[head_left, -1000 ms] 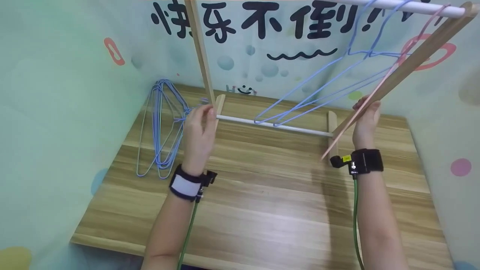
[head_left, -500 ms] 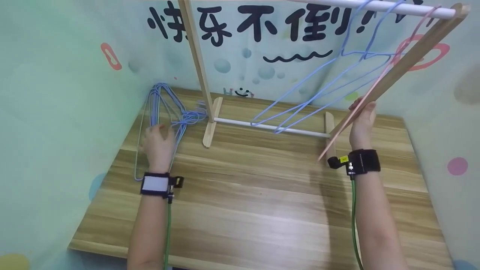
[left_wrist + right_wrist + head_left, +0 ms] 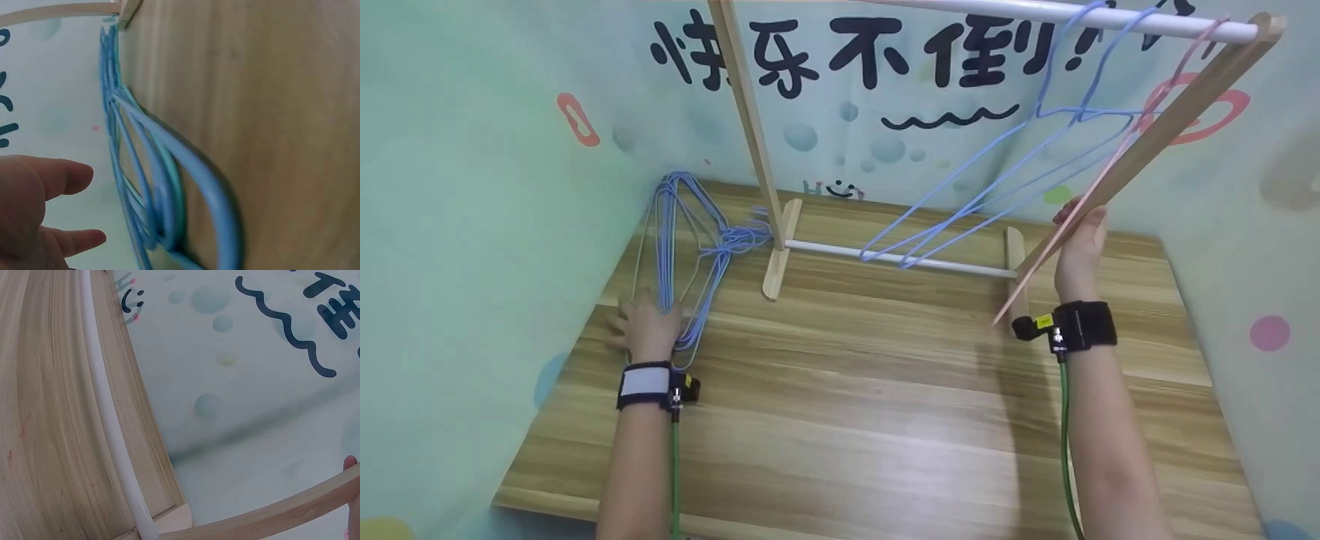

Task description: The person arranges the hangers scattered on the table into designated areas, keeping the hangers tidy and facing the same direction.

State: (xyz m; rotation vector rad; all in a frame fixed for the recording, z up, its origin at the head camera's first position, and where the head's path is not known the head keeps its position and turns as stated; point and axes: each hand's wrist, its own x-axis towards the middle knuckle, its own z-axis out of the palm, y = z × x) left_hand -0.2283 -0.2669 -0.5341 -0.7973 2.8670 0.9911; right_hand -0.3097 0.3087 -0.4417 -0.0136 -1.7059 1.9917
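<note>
Blue hangers (image 3: pixel 666 255) stretch away, hooks (image 3: pixel 746 238) rightward (left hand (image 3: pixel 651 330) spread, right hand (image 3: pixel 1080 259) gripping post (image 3: pixel 1192 105)).

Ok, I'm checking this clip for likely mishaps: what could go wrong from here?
The bunched blue hangers by the left hand overlap at their hooks, so lifting one might drag or tangle others. The right hand grips the right post, so a pull there could perhaps shift the rack and set its hung hangers swinging.

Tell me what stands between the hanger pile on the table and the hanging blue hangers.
In the head view, the rack's left wooden post with its foot, then a stretch of lower white bar.
</note>
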